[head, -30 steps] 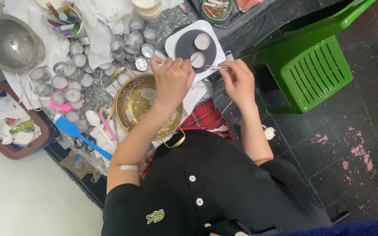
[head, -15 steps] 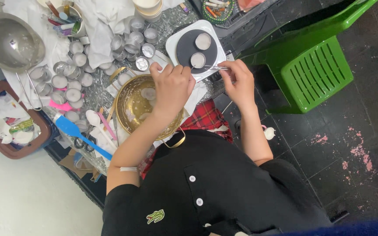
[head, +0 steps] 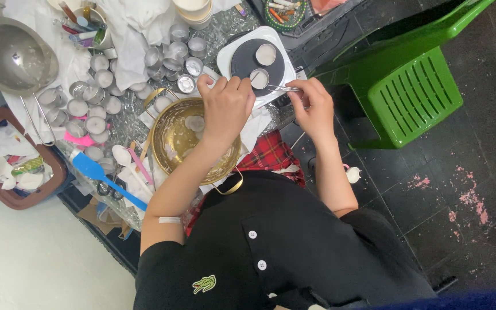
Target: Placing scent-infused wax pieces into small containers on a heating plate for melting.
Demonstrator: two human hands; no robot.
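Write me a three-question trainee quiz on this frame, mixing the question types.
1. True or false: the right hand holds thin metal tweezers over the white hot plate.
2. How many small round tins sit on the hot plate's dark disc? A) one B) two C) four
3. Fill in: the left hand is above the rim of the ____-coloured bowl.

Key:
1. True; the tweezer tips point toward the nearer tin.
2. B; a second tin sits just beyond it.
3. Gold.
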